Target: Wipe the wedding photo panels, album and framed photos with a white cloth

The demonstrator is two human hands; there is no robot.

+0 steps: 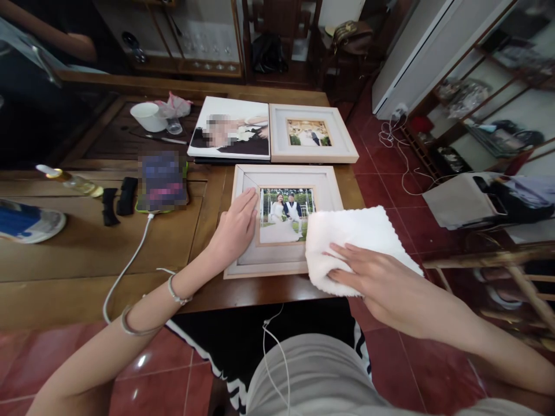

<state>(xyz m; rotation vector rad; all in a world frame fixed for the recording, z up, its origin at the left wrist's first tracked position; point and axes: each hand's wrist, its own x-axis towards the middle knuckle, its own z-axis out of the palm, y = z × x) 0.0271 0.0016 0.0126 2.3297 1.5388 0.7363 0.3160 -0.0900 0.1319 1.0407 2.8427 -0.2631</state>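
So we've got our left hand point(236, 228) lying flat and open on the left border of the nearest picture frame point(284, 176), which sits at the front edge of the wooden table point(87, 248); our right hand point(381, 283) is spread open too, palm down on a white cloth point(351, 231) that covers the frame's right side; behind it a second frame point(310, 151) and a photo canvas point(229, 130) lie side by side; a phone point(162, 180) with a white cable point(125, 266) is off to the left.

place: home living room | cues: wooden table point(87, 242), framed wedding photos point(284, 216), glass cabinet point(203, 40)
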